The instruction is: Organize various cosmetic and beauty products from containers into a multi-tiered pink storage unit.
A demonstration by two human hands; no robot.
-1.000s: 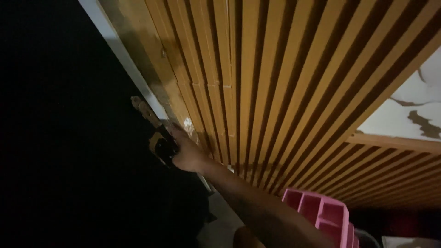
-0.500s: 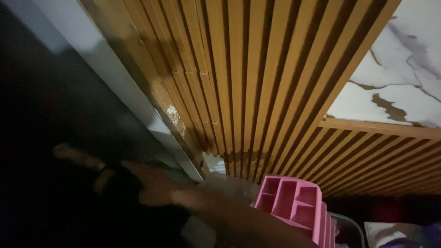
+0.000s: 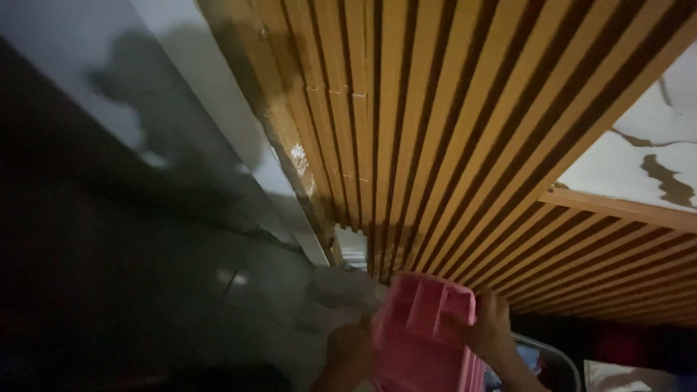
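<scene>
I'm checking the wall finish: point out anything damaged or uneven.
The wooden slat wall has stepped, uneven slat joints near the top and a pale scuffed patch on its left edge strip. The pink tray looks intact.

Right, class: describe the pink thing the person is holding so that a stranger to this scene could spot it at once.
Start at the wall of vertical wooden slats that fills the upper middle of the view, and follow it down to its lower end. Just below, the left hand and right hand grip a pink plastic tray divided into compartments. It is the only bright pink thing among brown wood and dark grey surfaces.
</scene>
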